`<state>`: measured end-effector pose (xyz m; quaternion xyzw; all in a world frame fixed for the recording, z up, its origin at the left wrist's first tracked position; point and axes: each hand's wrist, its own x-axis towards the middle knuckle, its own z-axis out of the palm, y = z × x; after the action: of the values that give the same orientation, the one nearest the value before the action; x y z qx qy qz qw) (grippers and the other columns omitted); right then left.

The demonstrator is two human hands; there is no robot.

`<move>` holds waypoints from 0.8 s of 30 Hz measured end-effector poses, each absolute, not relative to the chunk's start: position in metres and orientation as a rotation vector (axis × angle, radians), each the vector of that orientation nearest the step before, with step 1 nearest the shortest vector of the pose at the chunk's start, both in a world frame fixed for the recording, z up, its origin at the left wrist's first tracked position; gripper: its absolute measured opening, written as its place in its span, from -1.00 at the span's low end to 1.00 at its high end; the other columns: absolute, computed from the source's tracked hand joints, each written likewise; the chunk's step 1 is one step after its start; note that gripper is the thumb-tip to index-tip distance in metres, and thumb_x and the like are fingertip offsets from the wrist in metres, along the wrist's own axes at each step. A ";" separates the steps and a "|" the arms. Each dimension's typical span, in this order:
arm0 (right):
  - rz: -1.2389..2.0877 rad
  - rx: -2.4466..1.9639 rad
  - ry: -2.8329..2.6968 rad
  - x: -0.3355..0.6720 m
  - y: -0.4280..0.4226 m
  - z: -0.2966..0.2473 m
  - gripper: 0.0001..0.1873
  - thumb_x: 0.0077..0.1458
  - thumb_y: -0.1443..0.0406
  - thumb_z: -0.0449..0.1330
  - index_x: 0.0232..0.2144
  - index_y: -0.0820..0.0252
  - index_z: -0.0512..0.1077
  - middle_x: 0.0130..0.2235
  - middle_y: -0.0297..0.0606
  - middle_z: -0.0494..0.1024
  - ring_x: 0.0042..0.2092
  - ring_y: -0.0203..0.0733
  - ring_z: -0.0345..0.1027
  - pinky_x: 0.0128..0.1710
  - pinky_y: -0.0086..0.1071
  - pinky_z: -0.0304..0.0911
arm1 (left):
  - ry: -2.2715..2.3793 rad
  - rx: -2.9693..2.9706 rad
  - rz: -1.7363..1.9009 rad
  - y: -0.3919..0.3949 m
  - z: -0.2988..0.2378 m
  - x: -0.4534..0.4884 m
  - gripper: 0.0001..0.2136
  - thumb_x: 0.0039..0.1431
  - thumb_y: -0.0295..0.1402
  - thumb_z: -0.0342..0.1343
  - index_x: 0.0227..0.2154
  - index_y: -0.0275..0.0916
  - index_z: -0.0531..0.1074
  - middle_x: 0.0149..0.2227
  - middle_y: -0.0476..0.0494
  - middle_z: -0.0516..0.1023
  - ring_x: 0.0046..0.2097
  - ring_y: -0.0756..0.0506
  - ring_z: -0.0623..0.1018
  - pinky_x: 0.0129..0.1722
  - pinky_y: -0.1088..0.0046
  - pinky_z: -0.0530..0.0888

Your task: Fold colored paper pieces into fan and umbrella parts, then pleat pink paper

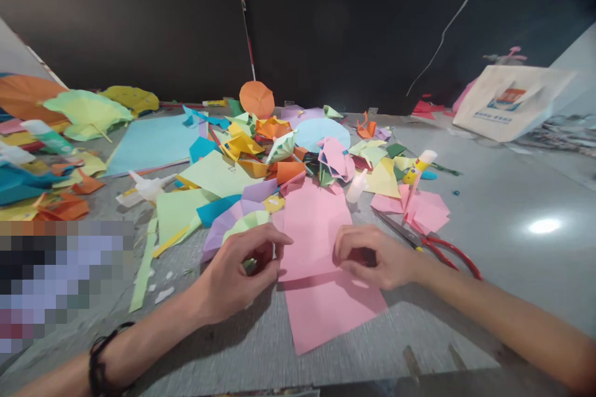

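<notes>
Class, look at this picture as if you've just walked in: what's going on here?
A person is working at a table with bare hands. The right hand has its curled fingers on a pink paper sheet, and the left hand is curled beside that sheet's left edge. Red-handled scissors lie to the right, a glue stick lies farther back, and a heap of coloured paper spreads beyond the hands.
</notes>
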<state>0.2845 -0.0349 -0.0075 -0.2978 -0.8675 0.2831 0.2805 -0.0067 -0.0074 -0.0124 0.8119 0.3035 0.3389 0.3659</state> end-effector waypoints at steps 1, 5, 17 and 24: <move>0.747 -0.841 -2.330 0.282 -0.037 -0.005 -0.87 0.26 0.39 0.17 -0.36 0.17 0.45 -0.35 -0.26 0.57 -0.30 -0.19 0.42 -0.29 -0.33 0.35 | 0.778 2.058 0.872 -0.008 -0.012 -0.006 -0.76 0.18 -0.50 0.07 -0.12 -0.27 0.53 -0.39 -0.05 0.50 -0.44 0.01 0.45 -0.48 0.51 0.43; 0.640 -0.980 -2.324 0.263 -0.059 0.007 -0.88 0.34 0.40 0.16 -0.28 0.17 0.46 -0.28 -0.24 0.57 -0.22 -0.17 0.45 -0.19 -0.30 0.38 | 0.753 1.858 0.841 -0.010 -0.011 -0.006 -0.78 0.19 -0.48 0.10 -0.11 -0.25 0.51 -0.40 -0.01 0.43 -0.42 0.02 0.45 -0.46 0.52 0.50; 1.006 -0.825 -2.039 0.264 -0.067 -0.010 -0.85 0.27 0.37 0.16 -0.39 0.17 0.38 -0.37 -0.24 0.57 -0.37 -0.24 0.43 -0.38 -0.38 0.31 | 0.726 1.159 0.744 0.000 0.000 -0.007 -0.65 -0.06 -0.39 0.38 -0.16 -0.20 0.51 -0.45 0.07 0.40 -0.65 0.17 0.16 -0.69 0.59 0.07; 1.047 -0.826 -1.934 0.267 -0.063 -0.013 -0.84 0.22 0.35 0.18 -0.44 0.18 0.37 -0.44 -0.27 0.50 -0.43 -0.27 0.35 -0.42 -0.41 0.22 | 0.728 1.073 0.661 -0.003 0.002 -0.006 -0.65 0.01 -0.34 0.43 -0.14 -0.24 0.49 -0.42 0.09 0.39 -0.61 0.19 0.20 -0.66 0.65 0.15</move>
<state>0.2674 -0.0634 -0.0134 -0.3245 -0.7594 0.4113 0.3858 -0.0063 -0.0025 0.0025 0.4903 0.3327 0.3019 0.7469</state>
